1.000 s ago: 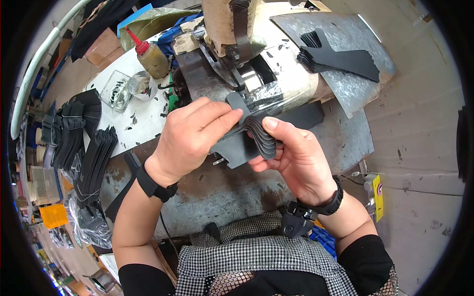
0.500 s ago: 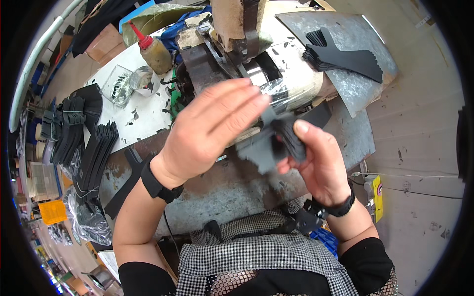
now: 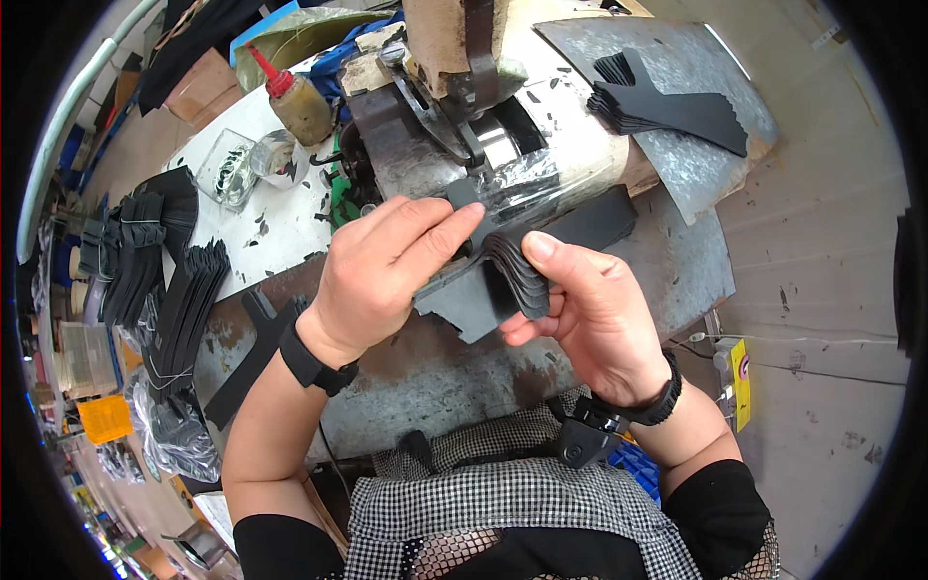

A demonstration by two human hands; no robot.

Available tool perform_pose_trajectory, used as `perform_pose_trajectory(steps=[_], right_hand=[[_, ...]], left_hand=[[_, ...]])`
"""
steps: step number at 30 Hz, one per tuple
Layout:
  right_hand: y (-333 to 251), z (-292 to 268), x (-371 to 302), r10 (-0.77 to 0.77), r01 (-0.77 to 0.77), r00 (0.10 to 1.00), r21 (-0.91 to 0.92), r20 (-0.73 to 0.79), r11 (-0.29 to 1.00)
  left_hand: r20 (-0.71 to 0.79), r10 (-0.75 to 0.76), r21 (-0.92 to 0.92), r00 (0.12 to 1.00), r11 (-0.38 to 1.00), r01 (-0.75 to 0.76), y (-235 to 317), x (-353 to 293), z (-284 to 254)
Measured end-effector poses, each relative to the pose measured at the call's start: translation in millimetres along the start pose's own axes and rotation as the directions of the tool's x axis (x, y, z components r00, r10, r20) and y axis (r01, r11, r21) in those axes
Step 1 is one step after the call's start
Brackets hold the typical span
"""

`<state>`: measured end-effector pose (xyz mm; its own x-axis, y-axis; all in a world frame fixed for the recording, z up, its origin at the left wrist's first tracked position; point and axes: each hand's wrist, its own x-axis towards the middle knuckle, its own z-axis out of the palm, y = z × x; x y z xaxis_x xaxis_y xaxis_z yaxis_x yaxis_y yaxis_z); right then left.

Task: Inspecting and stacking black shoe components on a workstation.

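Observation:
My right hand [image 3: 614, 319] pinches a stack of thin dark grey cut-out pieces [image 3: 517, 275] between thumb and fingers. The stack bends over in that grip, so its layered edges fan out. My left hand [image 3: 372, 275] closes on the stack's left side, its fingertips on a narrow tab of the pieces; its thumb is hidden. A long wide arm of the pieces stretches right, past my right thumb. Just beyond my hands stands a machine [image 3: 454, 58] with a shiny metal roller [image 3: 496, 143] and clear film wrapped over its front.
More dark cut pieces [image 3: 667, 106] are stacked on a metal plate [image 3: 686, 53] at the far right. Bundled dark strips [image 3: 188, 300] hang at the left edge. A red-tipped bottle [image 3: 302, 108] and a clear square dish [image 3: 227, 169] stand on the white tabletop [image 3: 280, 227]. Another dark piece [image 3: 256, 358] lies left.
My left hand has come down, its raised fingers now on the stack. My right hand has shifted slightly left with the stack, whose layers now show clearly.

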<state>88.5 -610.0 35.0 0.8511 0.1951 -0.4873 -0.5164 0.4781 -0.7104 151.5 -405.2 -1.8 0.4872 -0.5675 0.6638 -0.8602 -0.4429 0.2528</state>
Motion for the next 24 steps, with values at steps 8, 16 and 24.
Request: perform_pose_trajectory(steps=[8, 16, 24], right_hand=[[-2.7, 3.1, 10.4, -0.071, 0.069, 0.995, -0.032, -0.073, 0.997], [-8.7, -14.8, 2.2, -0.185, 0.169, 0.974, -0.127, -0.127, 0.977], [-2.4, -14.7, -14.7, -0.074, 0.074, 0.993, 0.004, 0.088, 0.997]], left_hand=[[-0.027, 0.002, -0.02, 1.0, 1.0, -0.002, -10.8, 15.4, 5.6], [-0.182, 0.105, 0.095, 0.978, 0.992, -0.089, -10.7, 20.6, 6.8], [0.058, -0.066, -0.417, 0.996, 0.905, 0.085, 13.7, 4.9, 8.9]])
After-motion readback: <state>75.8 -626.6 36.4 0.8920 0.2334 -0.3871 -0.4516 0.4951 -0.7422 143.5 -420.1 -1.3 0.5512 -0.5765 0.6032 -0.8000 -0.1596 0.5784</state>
